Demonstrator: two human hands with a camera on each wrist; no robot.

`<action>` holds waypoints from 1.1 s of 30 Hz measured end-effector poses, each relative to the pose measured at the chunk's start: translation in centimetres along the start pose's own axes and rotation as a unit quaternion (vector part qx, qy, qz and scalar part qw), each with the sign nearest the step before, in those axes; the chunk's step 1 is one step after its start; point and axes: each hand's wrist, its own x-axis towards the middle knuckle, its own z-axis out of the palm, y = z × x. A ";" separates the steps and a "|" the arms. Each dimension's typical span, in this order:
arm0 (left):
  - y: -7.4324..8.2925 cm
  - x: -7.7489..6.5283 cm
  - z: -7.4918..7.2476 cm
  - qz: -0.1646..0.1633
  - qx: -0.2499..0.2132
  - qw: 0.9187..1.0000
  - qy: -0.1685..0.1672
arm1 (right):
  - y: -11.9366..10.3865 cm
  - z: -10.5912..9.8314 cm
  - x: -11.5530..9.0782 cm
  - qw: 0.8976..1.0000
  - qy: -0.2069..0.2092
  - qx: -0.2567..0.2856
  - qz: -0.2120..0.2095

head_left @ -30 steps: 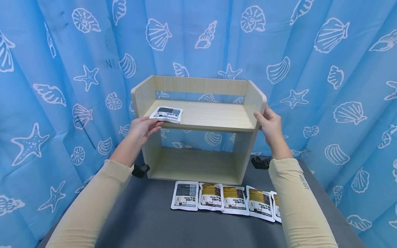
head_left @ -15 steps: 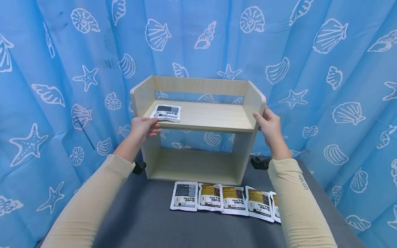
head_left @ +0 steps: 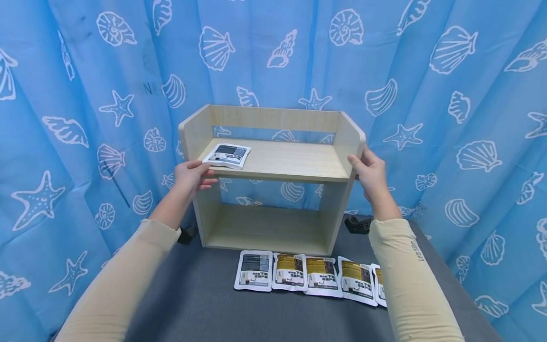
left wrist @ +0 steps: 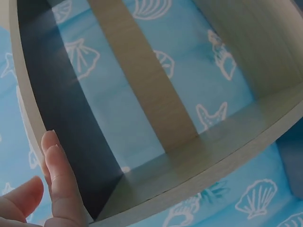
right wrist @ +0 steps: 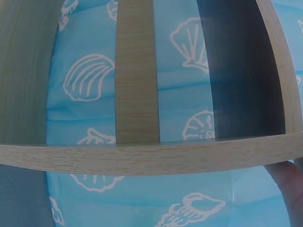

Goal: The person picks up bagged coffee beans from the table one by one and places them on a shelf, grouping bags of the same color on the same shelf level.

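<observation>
A white-edged flat pouch (head_left: pixel 226 156) with a dark label lies on the upper board at the left end of a pale wooden shelf (head_left: pixel 295 178). My left hand (head_left: pixel 191 178) is at that pouch's front left corner, thumb tip right at the pouch edge. Its other fingers stretch out in front of and below the board, and in the left wrist view the fingers (left wrist: pixel 61 175) look nearly straight, apart from the thumb. My right hand (head_left: pixel 371 175) grips the shelf's right side panel, its thumb near the front edge and its fingers partly hidden behind the panel.
In front of the shelf, a dark-labelled pouch (head_left: pixel 254 270) and several yellow-labelled ones, such as a yellow-labelled pouch (head_left: pixel 322 276), lie in a row on the grey tabletop (head_left: pixel 222 313). The last is partly hidden by the right sleeve (head_left: pixel 412 280). A blue shell-patterned curtain (head_left: pixel 273 47) hangs behind.
The pouch on the upper board has slid slightly back and turned a little. My left hand has drawn slightly left, its fingers loosening from the pouch. The right hand stays on the side panel.
</observation>
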 end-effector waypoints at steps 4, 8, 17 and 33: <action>-0.7 -0.8 -0.5 0.011 -0.013 1.000 -0.007 | -0.1 -0.1 0.0 1.000 0.001 0.007 0.001; -1.5 -1.4 -1.0 0.016 -0.020 1.000 -0.011 | -0.1 -0.3 0.0 1.000 0.000 0.007 0.006; -4.2 -2.9 -1.9 0.001 -0.002 1.000 -0.029 | -0.6 -0.3 0.0 1.000 0.009 -0.018 -0.011; -9.3 -4.2 -3.6 -0.018 -0.006 0.998 -0.068 | -1.9 0.0 1.3 0.997 0.007 -0.053 -0.047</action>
